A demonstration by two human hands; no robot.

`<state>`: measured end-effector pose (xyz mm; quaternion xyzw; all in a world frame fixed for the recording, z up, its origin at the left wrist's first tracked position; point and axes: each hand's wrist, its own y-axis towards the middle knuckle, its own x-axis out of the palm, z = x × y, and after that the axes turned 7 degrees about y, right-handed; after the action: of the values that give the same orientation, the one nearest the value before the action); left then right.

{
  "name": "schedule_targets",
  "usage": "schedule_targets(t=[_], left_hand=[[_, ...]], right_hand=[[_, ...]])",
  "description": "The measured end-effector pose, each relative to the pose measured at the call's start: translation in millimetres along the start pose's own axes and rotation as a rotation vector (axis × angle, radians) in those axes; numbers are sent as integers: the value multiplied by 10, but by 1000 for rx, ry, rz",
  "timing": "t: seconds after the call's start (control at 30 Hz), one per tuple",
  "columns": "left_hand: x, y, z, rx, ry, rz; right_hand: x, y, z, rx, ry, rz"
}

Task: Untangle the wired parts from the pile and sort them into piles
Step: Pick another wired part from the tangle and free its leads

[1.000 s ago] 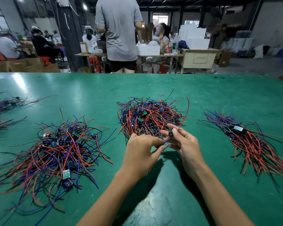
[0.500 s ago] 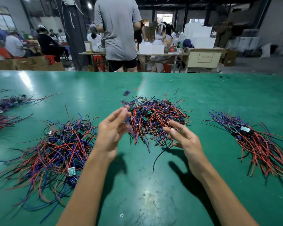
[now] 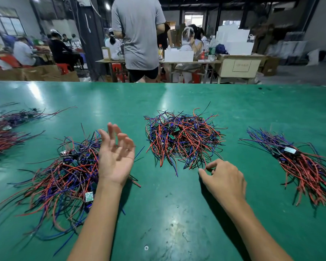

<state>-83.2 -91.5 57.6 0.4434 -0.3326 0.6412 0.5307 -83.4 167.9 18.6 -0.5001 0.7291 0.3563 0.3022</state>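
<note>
Green table (image 3: pixel 177 213), our hands between wire piles
Our left hand (image 3: pixel 115 157) hangs spread, empty, over the left pile (image 3: pixel 60 178); our right hand (image 3: pixel 224 178) fingers a strand at the tangled pile (image 3: pixel 183 140)

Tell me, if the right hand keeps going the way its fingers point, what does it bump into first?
Probably the middle tangled wire pile: the right hand points at its near edge, fingertips almost touching the nearest red wires.

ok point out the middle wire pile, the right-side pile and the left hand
middle wire pile (image 3: pixel 183 140), head view, centre of the tangle
right-side pile (image 3: pixel 307 166), head view, red wires midway along
left hand (image 3: pixel 115 159), head view, open palm
</note>
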Motion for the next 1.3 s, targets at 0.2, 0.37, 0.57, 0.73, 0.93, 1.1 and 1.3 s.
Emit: schedule_targets(t=[0.2, 0.37, 0.57, 0.73, 0.93, 1.1, 1.3], left_hand=[[173, -132, -310, -99, 674, -250], [135, -209, -819, 76, 1381, -267], [114, -291, -929, -164, 1389, -411], [179, -286, -798, -83, 1286, -468], [196, -231, -655, 22, 1287, -360], [216, -99, -310, 95, 915, -140], [44, 22, 106, 91, -158, -18]], right_hand=[[-114, -10, 62, -27, 42, 10], [-140, 5, 20, 29, 605, -186], [-211, -115, -164, -62, 1026, -324], [-143, -151, -202, -2, 1170, -346], [-91, -127, -180, 48, 1110, -442], [4, 21, -13, -40, 770, -20], [177, 93, 77, -13, 624, 9]])
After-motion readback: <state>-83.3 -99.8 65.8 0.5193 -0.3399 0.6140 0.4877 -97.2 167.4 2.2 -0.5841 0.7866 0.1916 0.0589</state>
